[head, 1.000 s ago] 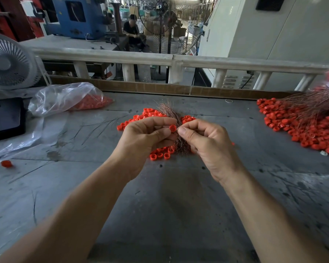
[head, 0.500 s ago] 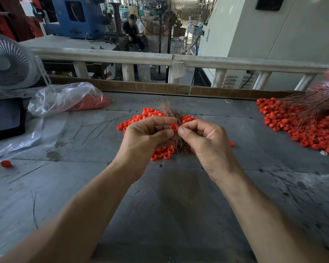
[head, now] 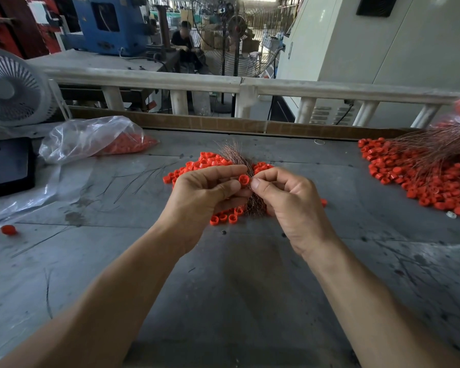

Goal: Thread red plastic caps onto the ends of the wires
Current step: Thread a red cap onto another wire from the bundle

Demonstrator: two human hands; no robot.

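Bench [head: 223, 288]: two cap heaps, one wire bundle [head: 237, 158] between hands. Left hand [head: 205, 197] grip clenched on one red cap [head: 244, 179] above bundle. Right hand [head: 290, 200] grip pinched beside the cap; contents too fine to tell.

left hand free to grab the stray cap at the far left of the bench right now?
Probably not yet. The left hand is pinching a red cap against the right hand. The stray cap lies alone on bare table, with nothing in the way once the hand lets go.
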